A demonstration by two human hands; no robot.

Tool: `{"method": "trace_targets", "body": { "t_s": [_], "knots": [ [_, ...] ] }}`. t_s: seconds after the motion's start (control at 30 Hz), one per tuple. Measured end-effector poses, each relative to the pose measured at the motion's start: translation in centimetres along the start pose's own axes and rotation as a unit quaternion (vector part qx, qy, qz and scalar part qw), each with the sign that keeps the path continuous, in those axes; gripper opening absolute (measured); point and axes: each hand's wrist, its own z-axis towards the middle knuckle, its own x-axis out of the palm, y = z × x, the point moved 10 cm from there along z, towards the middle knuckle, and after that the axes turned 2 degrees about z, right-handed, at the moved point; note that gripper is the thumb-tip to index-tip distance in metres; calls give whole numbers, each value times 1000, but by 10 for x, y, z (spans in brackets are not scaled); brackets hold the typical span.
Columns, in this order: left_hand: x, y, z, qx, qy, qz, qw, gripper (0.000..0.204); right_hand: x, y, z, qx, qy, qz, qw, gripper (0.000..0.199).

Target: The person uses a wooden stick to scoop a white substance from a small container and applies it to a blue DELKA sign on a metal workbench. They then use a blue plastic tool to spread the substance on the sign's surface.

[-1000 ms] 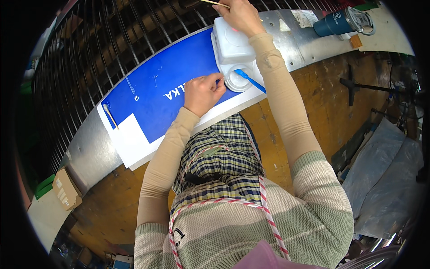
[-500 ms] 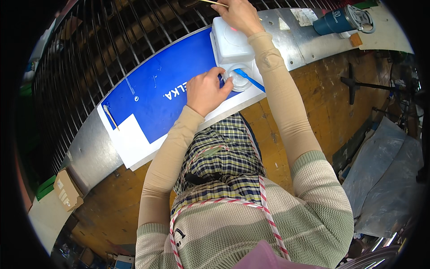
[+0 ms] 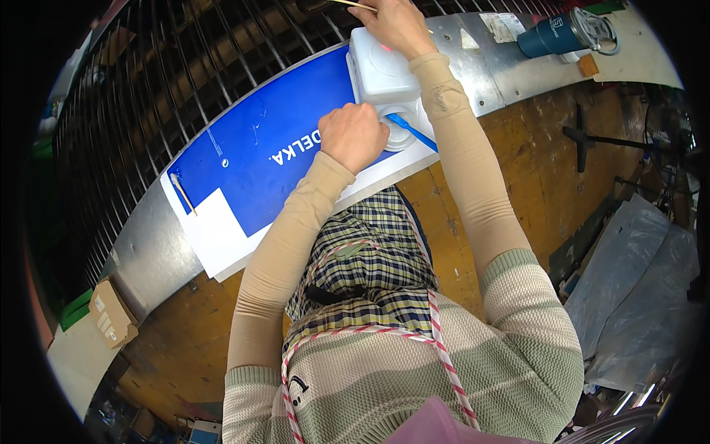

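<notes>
My right hand [image 3: 399, 29] is closed on a thin wooden stick [image 3: 345, 3] at the far edge of the bench. Just nearer stands a white plastic container [image 3: 384, 78], partly under that hand and wrist. My left hand [image 3: 355, 137] is curled into a fist above the blue sheet [image 3: 244, 159], back of the hand up; anything inside its fingers is hidden. Touching or right beside its knuckles is a small round clear dish [image 3: 400, 142]. A blue plastic stick with a flattened end [image 3: 416, 133] rests across the dish.
On the sheet's left end lies a wooden-stick cotton swab [image 3: 183, 194]. A blue lidded mug [image 3: 558, 35] and a small wooden block [image 3: 587, 66] stand at the far right. Dark metal bars [image 3: 170, 66] run beyond the bench. A cardboard box [image 3: 112, 314] sits at the left.
My left hand has turned over and shifted slightly right and away from me, its thumb and fingers curling into a fist beside the dish. My right hand has stayed put.
</notes>
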Motion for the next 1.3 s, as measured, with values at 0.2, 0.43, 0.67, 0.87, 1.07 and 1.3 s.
{"method": "trace_targets", "body": {
  "t_s": [0.2, 0.43, 0.67, 0.87, 1.07, 1.3],
  "knots": [
    [-7, -8, -7, -3, -54, 3, 999, 20, -1, 0, 0, -2, -7, 1, 1000, 25],
    [0, -22, -26, 18, -81, -54, 995, 21, 0, -2, -1, 3, -8, 2, 1000, 25],
    [11, -33, -63, 89, -1, -169, 982, 22, 1, -3, 1, 7, 0, 13, 1000, 25],
    [-4, 6, -68, 33, -43, -137, 989, 26, 2, -5, -1, 19, 3, 4, 1000, 25],
    [-6, 34, -42, 4, -135, -112, 985, 21, -1, -1, 0, 3, -10, 3, 1000, 24],
    [13, 26, -27, 12, -155, -18, 988, 12, 1, -4, 0, 17, 11, 9, 1000, 25]
  ]
}}
